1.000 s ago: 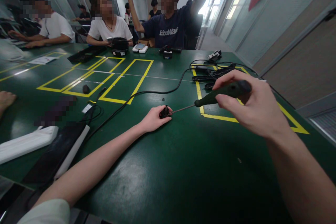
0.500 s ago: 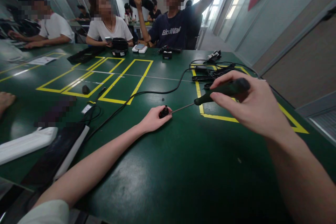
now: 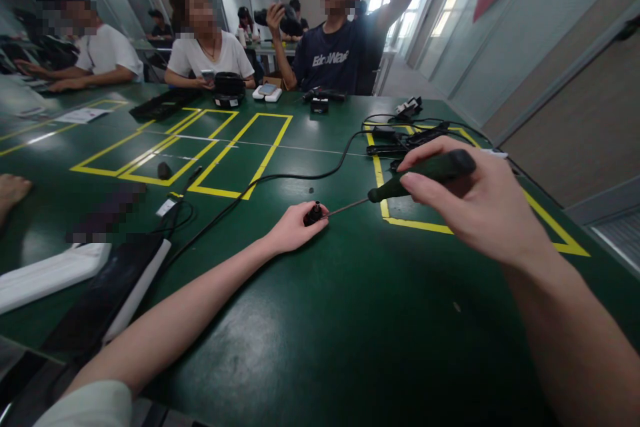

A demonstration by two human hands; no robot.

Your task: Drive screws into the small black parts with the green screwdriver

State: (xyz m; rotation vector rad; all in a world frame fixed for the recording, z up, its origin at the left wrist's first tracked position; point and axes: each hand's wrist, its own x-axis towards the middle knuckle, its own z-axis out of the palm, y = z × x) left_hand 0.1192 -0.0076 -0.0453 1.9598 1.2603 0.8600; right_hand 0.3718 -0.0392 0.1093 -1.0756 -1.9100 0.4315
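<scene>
My left hand (image 3: 293,230) rests on the green table (image 3: 320,320) and pinches a small black cylindrical part (image 3: 313,213) against it. My right hand (image 3: 475,203) is wrapped round the dark green handle of a screwdriver (image 3: 425,173). Its thin metal shaft slants down to the left and its tip meets the small black part. A black cable (image 3: 280,177) runs across the table just behind my left hand.
Yellow tape rectangles (image 3: 235,153) mark the table. A bundle of black cables and parts (image 3: 405,137) lies behind my right hand. A white and black flat device (image 3: 100,287) lies at the left. Three people sit across the table; one holds a black headset (image 3: 285,17).
My hands and the screwdriver have barely shifted. The person opposite has lowered the black headset from above the head to beside it.
</scene>
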